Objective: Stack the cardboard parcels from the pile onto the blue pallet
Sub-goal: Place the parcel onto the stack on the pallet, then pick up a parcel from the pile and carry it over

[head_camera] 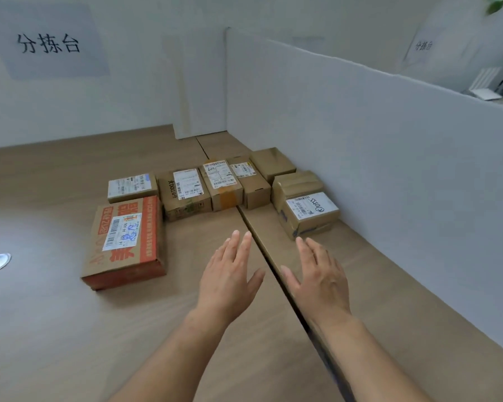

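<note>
Both grips are empty and spread wide: the left grip (pixel 230 277) and the right grip (pixel 320 277) hover palm-down over the desk (pixel 55 329), fingers straight, with the seam between the two desk tops running between them. The parcels lie ahead of them on the desk, none touched. Nearest is the labelled parcel (pixel 311 216), just beyond the right grip's fingertips, with a taped brown parcel (pixel 296 185) touching it on the far side. To the left of the left grip lies the flat red-printed parcel (pixel 125 242), and beyond it a small white-labelled parcel (pixel 132 187). Farther ahead of both grips, a row of four parcels (pixel 221 184) runs side by side toward the white partition (pixel 375 126) on the right-grip side. The blue pallet is not in view, so how many parcels are already on it cannot be told. Judging from the eight or so on the desk and two empty grips, most of the job looks undone, and the next pick has not yet begun.
</note>
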Available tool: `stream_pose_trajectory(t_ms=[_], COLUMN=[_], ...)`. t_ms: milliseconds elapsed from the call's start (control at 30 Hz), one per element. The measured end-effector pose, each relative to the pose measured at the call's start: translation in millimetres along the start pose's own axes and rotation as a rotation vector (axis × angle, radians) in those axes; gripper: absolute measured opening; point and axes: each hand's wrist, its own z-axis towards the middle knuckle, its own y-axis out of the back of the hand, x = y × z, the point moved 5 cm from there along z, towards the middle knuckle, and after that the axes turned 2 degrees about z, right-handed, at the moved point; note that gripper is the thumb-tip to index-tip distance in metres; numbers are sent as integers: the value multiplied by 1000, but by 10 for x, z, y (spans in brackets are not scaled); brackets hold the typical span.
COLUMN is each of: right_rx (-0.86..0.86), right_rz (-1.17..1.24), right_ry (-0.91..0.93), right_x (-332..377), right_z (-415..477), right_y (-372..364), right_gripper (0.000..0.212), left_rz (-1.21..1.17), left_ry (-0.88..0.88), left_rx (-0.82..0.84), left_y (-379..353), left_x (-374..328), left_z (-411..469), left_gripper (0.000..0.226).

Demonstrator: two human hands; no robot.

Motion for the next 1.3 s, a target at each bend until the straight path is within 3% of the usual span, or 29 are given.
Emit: stream_pose_trajectory(t_ms=[333,600,767,900,1300], right_rx=[219,368,510,536,540], right_rz=[116,244,422,571,797], right_ry=[-194,-358,-423,-481,-427], right_x=[-1340,-1913,-2036,-2047,-1629], right_z=[910,1364,1471,1448,974], right_y=[-656,-983,-1219,-1315,-1034], right_gripper=[66,68,63,56,75], left_rz=[-113,-252,-436,-573,-687], left_ry=[182,346,433,432,438], left_rx=[158,240,228,208,203], left_y=[-609,-1032,-1242,-1326,-1106], left_x=[-512,-660,-666,-667,-491], left_z=[1130,1702,1866,1882,1336], left_gripper=[71,68,48,44,69])
